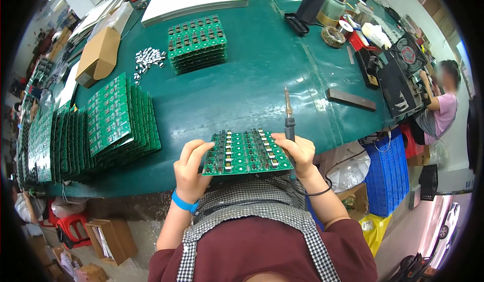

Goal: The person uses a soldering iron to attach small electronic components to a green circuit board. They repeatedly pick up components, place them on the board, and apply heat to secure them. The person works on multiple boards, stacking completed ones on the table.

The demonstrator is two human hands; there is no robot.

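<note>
A green circuit board panel (246, 153), with rows of small white and dark parts, is held level in front of my apron at the table's near edge. Its left edge is pinched by my left hand (190, 168), which has a blue band at the wrist. My right hand (299, 153) grips the right edge and also holds a soldering iron (289, 123), tip pointing up and away. The iron's black cord loops under my right forearm. Farther off, a neat stack of similar boards (197, 42) lies beside a scatter of small white components (149, 58).
Many boards (111, 118) lean in rows on the left of the green table (242, 90), near a cardboard box (99, 55). White sheets (196, 0) lie at the back. A dark bar (351, 100) and a black fan unit (403, 80) are rightward, with a person (443, 105) beyond.
</note>
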